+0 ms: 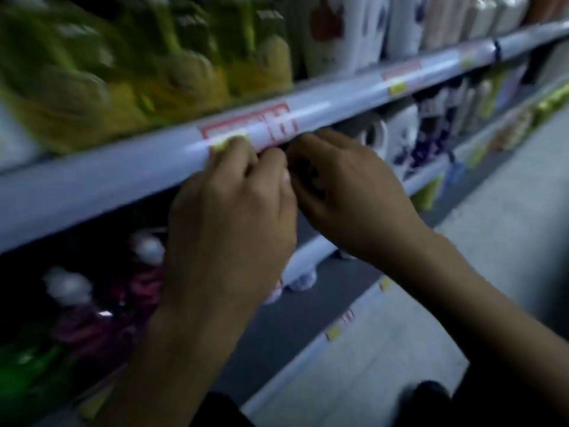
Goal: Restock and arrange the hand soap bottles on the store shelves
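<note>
Heavy motion blur here. The left hand (234, 211) and right hand (348, 192) meet at the shelf rail (92, 186), fingertips tucked together, and whether they pinch anything is hidden. Just above the grip, the red-bordered price label (249, 126) is unreadable. Up-left, yellow-green packs (92, 72) smear and run off the top edge. Below the left wrist, pump bottles (146, 272), probably soap, sink into shadow, labels illegible.

Hands: I count 2, left hand (228, 217) and right hand (348, 192).
Shelf rails (92, 192): I count 3.
White pump caps (147, 246): 2.
Yellow-green bottles (191, 66): too blurred to count.
</note>
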